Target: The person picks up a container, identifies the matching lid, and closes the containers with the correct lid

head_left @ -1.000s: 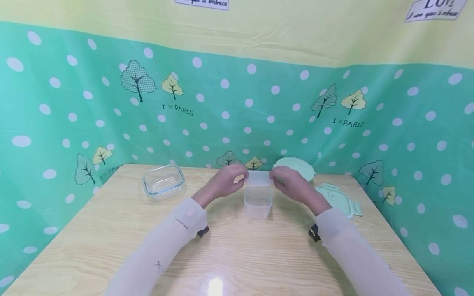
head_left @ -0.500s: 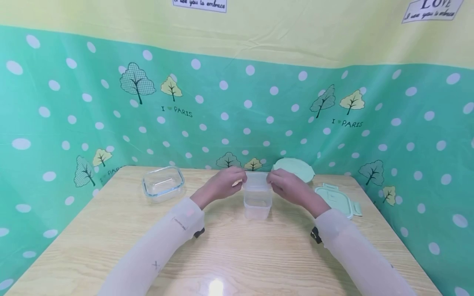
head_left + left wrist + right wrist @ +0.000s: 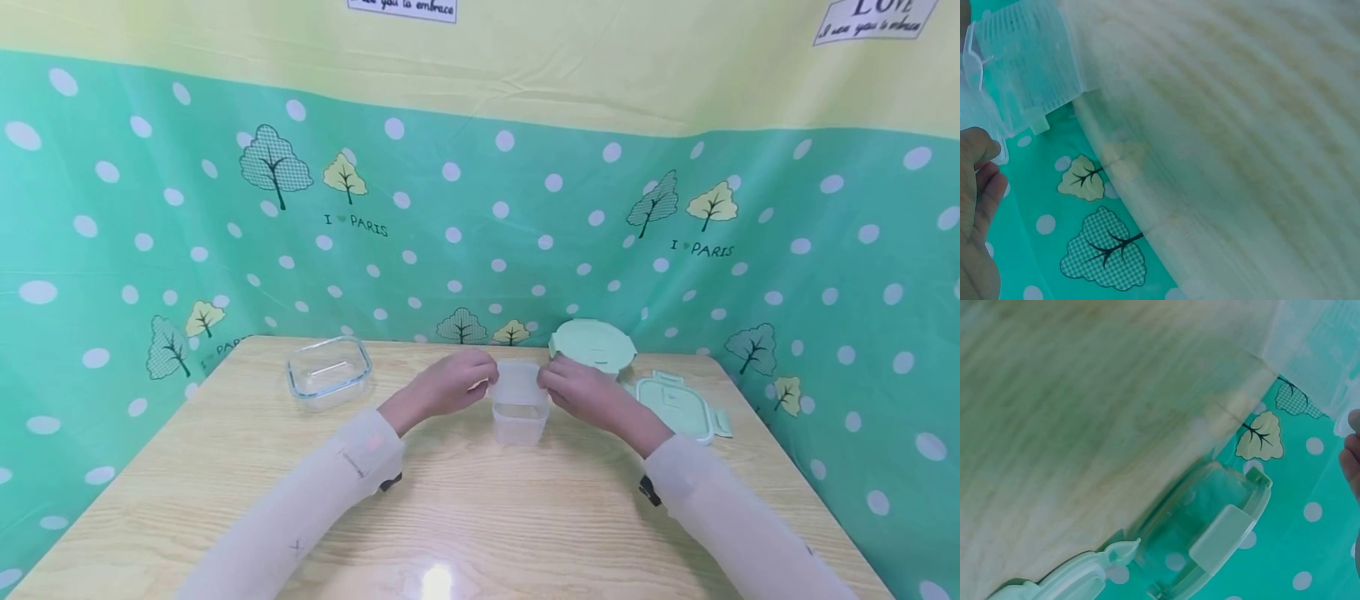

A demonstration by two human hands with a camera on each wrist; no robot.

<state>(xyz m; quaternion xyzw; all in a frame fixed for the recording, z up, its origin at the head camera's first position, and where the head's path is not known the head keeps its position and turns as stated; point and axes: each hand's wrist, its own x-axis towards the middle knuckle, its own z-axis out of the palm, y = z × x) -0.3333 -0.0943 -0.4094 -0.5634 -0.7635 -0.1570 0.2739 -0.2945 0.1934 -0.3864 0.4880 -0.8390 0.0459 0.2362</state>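
Both hands (image 3: 517,385) grip clear plastic box (image 3: 519,412).

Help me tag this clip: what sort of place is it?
Probably a staged tabletop set: a wooden table against a polka-dot backdrop, with a glass container and green lids.

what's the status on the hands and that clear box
Left hand and right hand grip lid over clear box. Lid not seated. Nothing in the way.

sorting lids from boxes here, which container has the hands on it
The small frosted plastic box mid-table: the left hand and right hand grip its top edges. The glass dish at far left sits untouched.
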